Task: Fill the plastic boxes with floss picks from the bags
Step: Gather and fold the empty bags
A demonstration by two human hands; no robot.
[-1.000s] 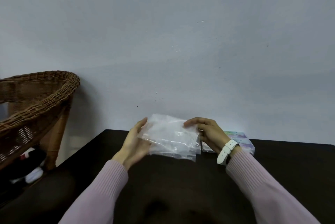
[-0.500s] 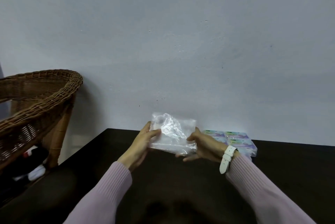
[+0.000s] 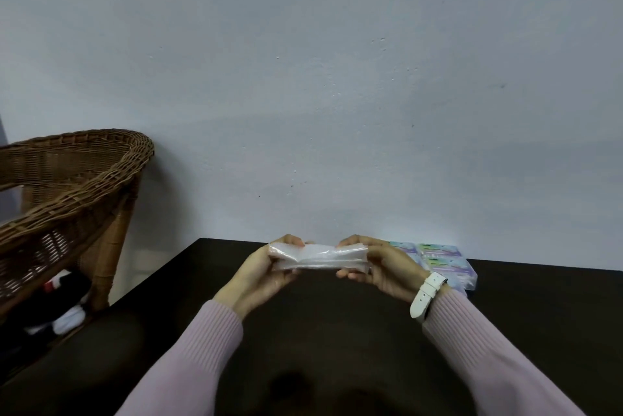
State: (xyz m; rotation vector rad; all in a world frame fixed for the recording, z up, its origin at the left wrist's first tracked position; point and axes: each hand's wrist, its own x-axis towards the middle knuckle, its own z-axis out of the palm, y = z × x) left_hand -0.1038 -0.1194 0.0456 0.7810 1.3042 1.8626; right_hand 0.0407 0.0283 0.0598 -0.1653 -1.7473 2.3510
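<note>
I hold a clear plastic bag [image 3: 318,257] stretched flat and nearly edge-on above the far part of the dark table [image 3: 337,331]. My left hand [image 3: 261,272] grips its left end, thumb on top. At the bag's right end my right hand [image 3: 384,267], with a white watch on the wrist, pinches it. What the bag holds cannot be made out. Behind my right hand lie several plastic boxes [image 3: 441,262] with purple and green labels, packed side by side near the wall.
A brown wicker chair [image 3: 67,200] stands left of the table, with dark and white cloth under it. A pale wall rises right behind the table's far edge.
The bag has been tilted from facing me to lying nearly flat and pulled taut between both hands. My hands have dropped slightly toward the table.
</note>
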